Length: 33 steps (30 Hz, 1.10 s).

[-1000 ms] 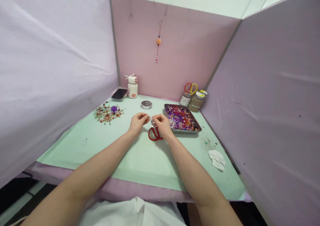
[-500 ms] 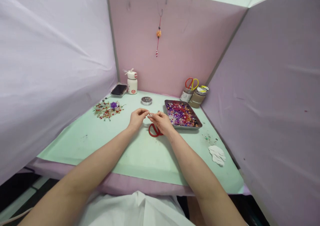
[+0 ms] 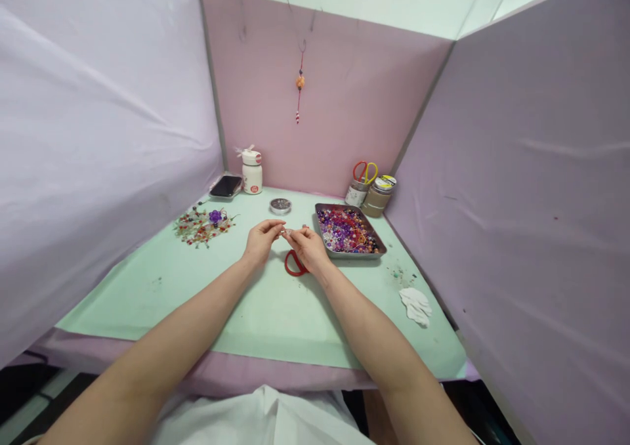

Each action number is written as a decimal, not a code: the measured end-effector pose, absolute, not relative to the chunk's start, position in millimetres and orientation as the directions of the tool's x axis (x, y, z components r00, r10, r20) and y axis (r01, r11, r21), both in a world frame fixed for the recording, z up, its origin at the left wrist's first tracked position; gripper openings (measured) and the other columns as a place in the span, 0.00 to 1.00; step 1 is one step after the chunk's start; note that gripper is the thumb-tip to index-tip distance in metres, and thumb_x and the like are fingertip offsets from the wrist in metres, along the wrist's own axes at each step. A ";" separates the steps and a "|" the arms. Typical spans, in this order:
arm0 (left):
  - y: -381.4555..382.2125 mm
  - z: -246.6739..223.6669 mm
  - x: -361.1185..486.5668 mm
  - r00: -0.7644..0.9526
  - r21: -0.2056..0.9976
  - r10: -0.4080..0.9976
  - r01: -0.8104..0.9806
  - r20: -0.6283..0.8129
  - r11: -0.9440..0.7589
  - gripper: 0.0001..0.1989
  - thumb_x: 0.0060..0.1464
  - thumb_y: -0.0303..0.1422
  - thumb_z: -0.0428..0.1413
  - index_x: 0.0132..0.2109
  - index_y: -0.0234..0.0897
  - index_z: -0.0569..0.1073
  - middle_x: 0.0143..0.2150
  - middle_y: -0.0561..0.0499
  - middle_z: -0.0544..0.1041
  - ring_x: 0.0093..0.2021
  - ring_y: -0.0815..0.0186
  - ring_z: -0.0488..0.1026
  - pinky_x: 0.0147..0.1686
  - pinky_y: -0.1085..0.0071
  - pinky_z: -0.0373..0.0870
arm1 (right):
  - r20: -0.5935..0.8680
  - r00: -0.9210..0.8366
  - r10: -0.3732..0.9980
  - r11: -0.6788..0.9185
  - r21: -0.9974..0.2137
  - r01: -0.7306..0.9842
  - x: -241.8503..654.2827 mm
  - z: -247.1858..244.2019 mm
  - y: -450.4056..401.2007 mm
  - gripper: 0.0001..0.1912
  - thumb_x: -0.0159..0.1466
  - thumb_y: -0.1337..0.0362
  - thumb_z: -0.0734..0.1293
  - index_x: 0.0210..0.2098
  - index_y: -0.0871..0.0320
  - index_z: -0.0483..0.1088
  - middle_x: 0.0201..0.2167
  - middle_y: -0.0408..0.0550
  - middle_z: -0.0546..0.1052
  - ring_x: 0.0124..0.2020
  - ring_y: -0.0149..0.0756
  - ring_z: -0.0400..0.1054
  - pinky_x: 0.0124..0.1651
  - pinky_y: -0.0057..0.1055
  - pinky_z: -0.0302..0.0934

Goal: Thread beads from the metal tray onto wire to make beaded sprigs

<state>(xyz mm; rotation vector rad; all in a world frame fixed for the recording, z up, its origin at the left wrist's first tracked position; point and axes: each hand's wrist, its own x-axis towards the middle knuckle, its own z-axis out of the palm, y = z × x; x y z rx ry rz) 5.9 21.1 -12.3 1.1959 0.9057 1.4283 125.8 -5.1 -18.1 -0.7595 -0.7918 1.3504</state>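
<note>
Over the middle of the table, my left hand [image 3: 262,241] and my right hand [image 3: 308,249] meet fingertip to fingertip. Both are closed in a pinch around something tiny and pale between them, too small to name. Red-handled scissors [image 3: 294,274] lie just below my right hand, partly hidden by it. Right of that hand stands a metal tray [image 3: 355,255] full of purple, red, clear and orange beads and cords. A small round tin [image 3: 280,206] sits beyond my fingers.
At left lie a pile of beaded strands [image 3: 201,230], a phone [image 3: 226,186] and a white bottle [image 3: 252,173]. Jars [image 3: 377,201] and upright scissors [image 3: 365,171] stand back right. A white glove [image 3: 416,306] lies near the right edge. A beaded cord [image 3: 300,84] hangs behind.
The view has tilted up a little and turned slightly right, so everything sits lower and further left. My hands stay pinched together, with only slight finger movement.
</note>
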 end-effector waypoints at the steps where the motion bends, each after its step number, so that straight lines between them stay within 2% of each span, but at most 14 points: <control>1: 20.1 -11.1 5.5 0.008 0.956 0.976 -0.203 0.218 -0.212 0.15 0.39 0.40 0.63 0.35 0.36 0.76 0.29 0.51 0.76 0.30 0.68 0.69 0.34 0.70 0.65 | 0.059 0.059 0.997 0.081 -0.847 -0.525 124.7 -18.9 -5.3 0.15 0.45 0.62 0.75 0.21 0.55 0.63 0.28 0.44 0.77 0.43 0.38 0.73 0.53 0.37 0.65; 5: 14.6 -5.4 2.9 -0.022 0.957 0.962 -0.104 0.271 -0.272 0.19 0.40 0.36 0.62 0.43 0.36 0.73 0.28 0.52 0.76 0.30 0.67 0.70 0.35 0.69 0.65 | 0.081 0.086 0.993 0.114 -0.849 -0.516 122.0 -21.9 -5.7 0.14 0.47 0.62 0.73 0.21 0.55 0.63 0.26 0.43 0.75 0.44 0.39 0.73 0.53 0.38 0.65; 9: 13.0 -4.5 1.3 -0.053 0.955 0.954 0.004 0.295 -0.295 0.10 0.41 0.35 0.61 0.33 0.36 0.73 0.28 0.51 0.76 0.29 0.67 0.70 0.34 0.69 0.65 | 0.076 0.093 0.993 0.114 -0.834 -0.539 121.6 -22.3 -5.5 0.14 0.46 0.63 0.74 0.21 0.55 0.63 0.26 0.43 0.76 0.43 0.38 0.73 0.54 0.37 0.64; 11: 13.5 -5.4 0.7 -0.042 0.951 0.951 0.047 0.308 -0.306 0.07 0.42 0.35 0.60 0.31 0.36 0.75 0.28 0.51 0.76 0.30 0.66 0.70 0.35 0.69 0.65 | 0.063 0.100 0.993 0.107 -0.835 -0.540 121.7 -22.0 -5.4 0.14 0.46 0.63 0.74 0.21 0.55 0.64 0.27 0.43 0.76 0.43 0.38 0.73 0.54 0.37 0.64; 17: 10.4 -2.1 -1.0 -0.030 0.917 0.927 0.164 0.373 -0.364 0.06 0.45 0.34 0.58 0.31 0.38 0.77 0.32 0.50 0.78 0.34 0.63 0.72 0.40 0.68 0.65 | 0.064 0.110 0.992 0.112 -0.844 -0.524 121.3 -22.3 -6.1 0.14 0.46 0.62 0.74 0.22 0.55 0.63 0.30 0.45 0.77 0.44 0.37 0.73 0.52 0.36 0.65; 25: 13.4 -6.1 -3.3 0.068 0.796 0.856 0.334 0.513 -0.504 0.05 0.49 0.32 0.56 0.30 0.41 0.78 0.33 0.48 0.78 0.36 0.60 0.71 0.43 0.65 0.64 | 0.084 0.142 0.986 0.145 -0.850 -0.506 121.3 -26.1 -3.8 0.14 0.46 0.61 0.74 0.22 0.55 0.64 0.30 0.44 0.77 0.43 0.38 0.73 0.53 0.37 0.65; 33: 13.6 -7.3 -5.2 0.147 0.734 0.819 0.378 0.555 -0.565 0.06 0.51 0.32 0.55 0.31 0.41 0.78 0.33 0.47 0.77 0.36 0.60 0.70 0.42 0.65 0.63 | 0.097 0.169 0.981 0.169 -0.855 -0.490 121.4 -28.9 -2.2 0.14 0.46 0.61 0.74 0.23 0.55 0.64 0.28 0.42 0.77 0.38 0.35 0.73 0.53 0.37 0.64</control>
